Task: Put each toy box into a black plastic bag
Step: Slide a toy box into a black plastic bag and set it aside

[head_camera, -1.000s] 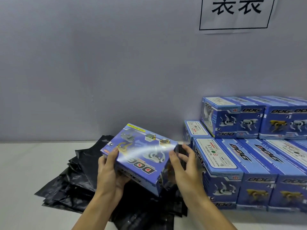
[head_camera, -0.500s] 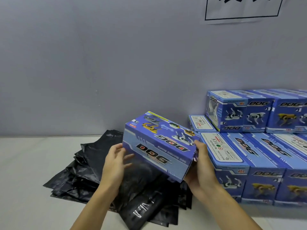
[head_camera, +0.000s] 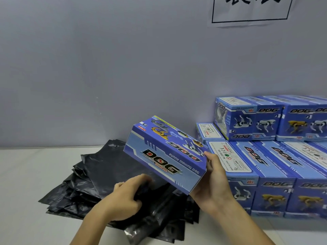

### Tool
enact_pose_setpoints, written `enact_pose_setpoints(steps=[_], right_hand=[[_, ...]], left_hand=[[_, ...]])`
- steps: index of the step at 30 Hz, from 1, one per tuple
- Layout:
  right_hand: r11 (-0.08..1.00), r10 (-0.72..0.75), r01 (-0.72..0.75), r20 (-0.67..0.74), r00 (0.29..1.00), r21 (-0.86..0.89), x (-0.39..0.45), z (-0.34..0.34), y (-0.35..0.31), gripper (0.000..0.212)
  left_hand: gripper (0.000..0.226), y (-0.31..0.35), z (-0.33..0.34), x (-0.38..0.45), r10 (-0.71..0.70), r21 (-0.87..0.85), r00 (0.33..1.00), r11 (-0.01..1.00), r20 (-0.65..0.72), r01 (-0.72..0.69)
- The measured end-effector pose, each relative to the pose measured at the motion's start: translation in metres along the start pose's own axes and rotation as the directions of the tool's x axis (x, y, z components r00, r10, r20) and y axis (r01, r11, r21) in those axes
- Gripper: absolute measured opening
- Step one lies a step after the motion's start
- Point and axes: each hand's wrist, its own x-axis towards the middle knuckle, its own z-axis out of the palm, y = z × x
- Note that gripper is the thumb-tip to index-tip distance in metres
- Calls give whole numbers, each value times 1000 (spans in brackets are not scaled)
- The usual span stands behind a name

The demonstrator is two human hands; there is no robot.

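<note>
Right hand (head_camera: 210, 186) gripping toy box (head_camera: 166, 154), left hand (head_camera: 123, 198) pinching bag (head_camera: 99, 175)

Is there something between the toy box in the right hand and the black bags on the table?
Nothing visible blocks the way. The right hand holds the toy box tilted just above the pile of black bags. The left hand grips the top bag under the box, but no bag shows an open mouth yet.

A plain grey wall (head_camera: 109, 68) is seen across the whole background, evenly and softly lit. A white sheet (head_camera: 251, 11) with a black border and large black characters, cut off by the top edge, is fixed to it at upper right. Below, a white table (head_camera: 26, 174) is met by the wall.
</note>
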Motion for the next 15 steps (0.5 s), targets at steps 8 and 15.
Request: enact_pose_setpoints(steps=[8,15], right_hand=[[998,-67,67,-47,997,-5,2,-3,1,45],[997,-15,13,-20,1000,-73,5,-8,3,50]], left_hand=[[23,-5,0,11,-109,-153,836,988,-537,31],[31,-5,-5,8,-244,-351,716,937,-653,0]])
